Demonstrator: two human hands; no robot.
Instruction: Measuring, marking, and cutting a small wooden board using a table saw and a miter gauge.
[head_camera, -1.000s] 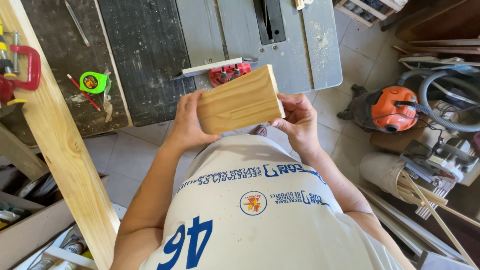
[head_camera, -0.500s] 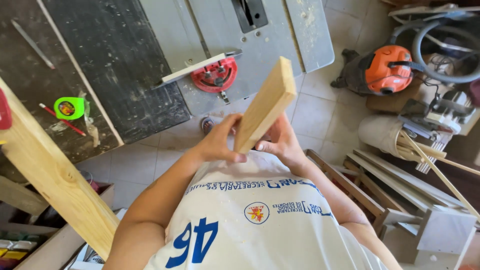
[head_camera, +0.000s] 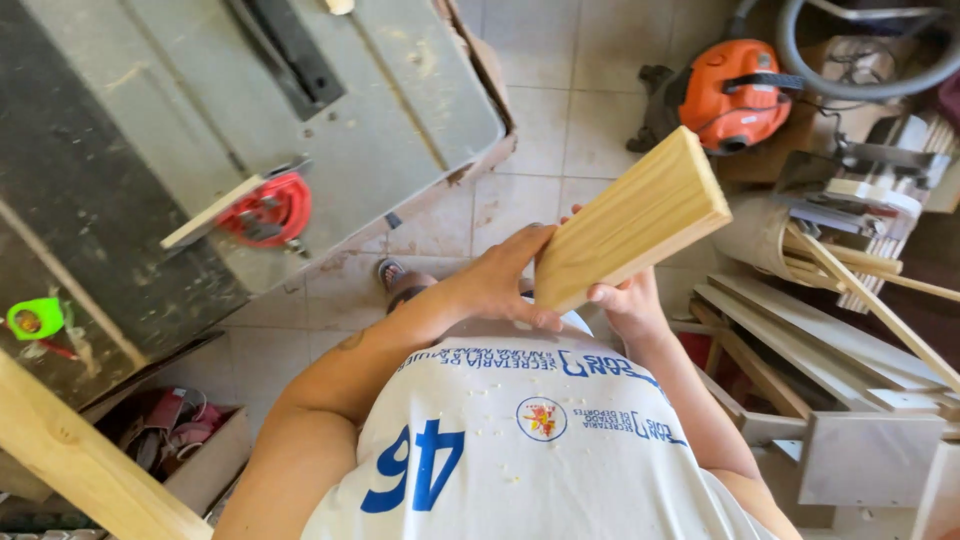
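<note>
A short pale wooden board (head_camera: 632, 222) is held up in front of my chest, tilted with its far end pointing up and to the right. My left hand (head_camera: 500, 280) grips its near end from the left side, fingers laid along the edge. My right hand (head_camera: 628, 302) supports the same end from underneath and the right. Both hands are closed on the board above my white shirt with blue numerals.
A grey table saw top (head_camera: 330, 120) with a red round tool (head_camera: 268, 212) lies to the left. An orange vacuum (head_camera: 742, 92) with a grey hose stands at the upper right. Stacked wooden strips and boards (head_camera: 850, 340) fill the right. A long plank (head_camera: 80, 460) leans at lower left.
The view has swung to the right and the board has moved right with both hands, its far end now pointing toward the vacuum. Both hands keep their grip.
</note>
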